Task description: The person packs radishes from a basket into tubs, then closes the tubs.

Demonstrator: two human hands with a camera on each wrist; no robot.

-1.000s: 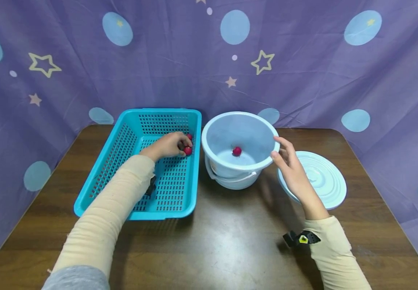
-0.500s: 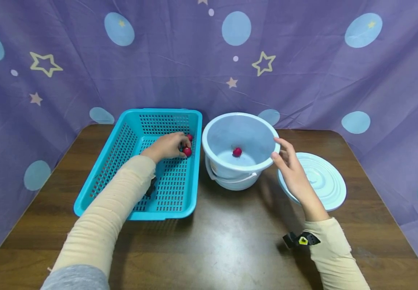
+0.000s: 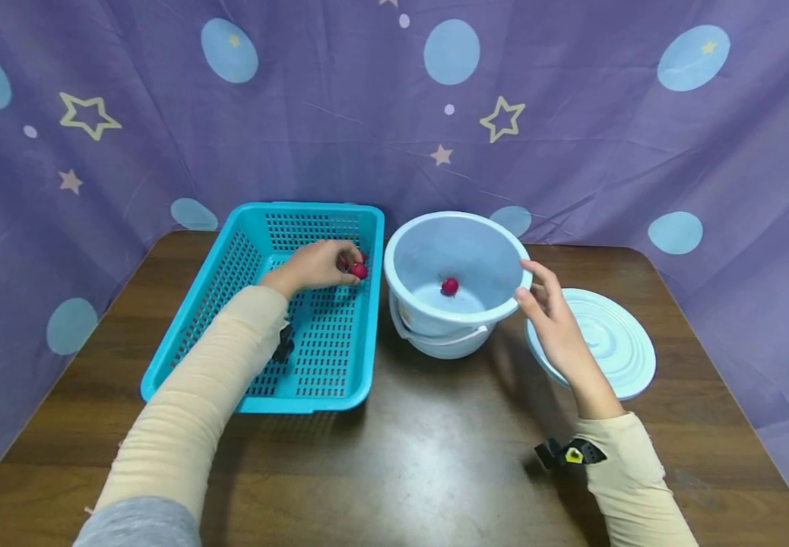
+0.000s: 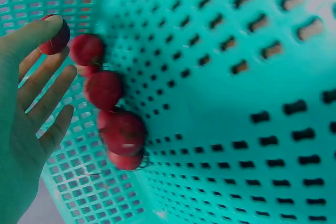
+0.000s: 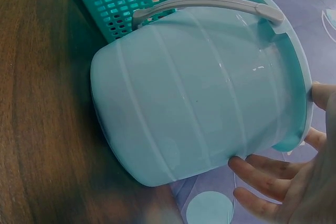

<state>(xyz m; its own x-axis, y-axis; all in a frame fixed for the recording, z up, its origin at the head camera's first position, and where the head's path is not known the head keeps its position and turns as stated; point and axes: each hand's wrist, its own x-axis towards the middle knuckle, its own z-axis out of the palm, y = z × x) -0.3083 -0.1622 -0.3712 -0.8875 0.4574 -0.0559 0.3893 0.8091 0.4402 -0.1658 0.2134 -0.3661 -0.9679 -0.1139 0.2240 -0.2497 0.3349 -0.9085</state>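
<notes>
Inside the turquoise basket (image 3: 326,334), my left hand (image 3: 319,264) pinches a red radish (image 4: 56,41) between thumb and fingers. Several more radishes (image 4: 103,88) lie in a row along the basket's side in the left wrist view, just beyond my spread fingers; in the head view the hand mostly hides them. To the right of the basket stands a light blue bucket (image 3: 454,304), slightly tilted, with one radish (image 3: 449,286) at its bottom. My right hand (image 3: 555,327) holds the bucket's right rim, its lower fingers near the outer wall (image 5: 184,98).
A round light blue lid (image 3: 606,342) lies flat on the wooden table (image 3: 422,471), right of the bucket and partly behind my right hand. The bucket's handle (image 3: 445,339) hangs down at the front. A purple patterned cloth (image 3: 340,114) hangs behind the table.
My left hand has moved slightly up and away from me, with the pinched radish moving along. My right hand stays at the bucket rim.
</notes>
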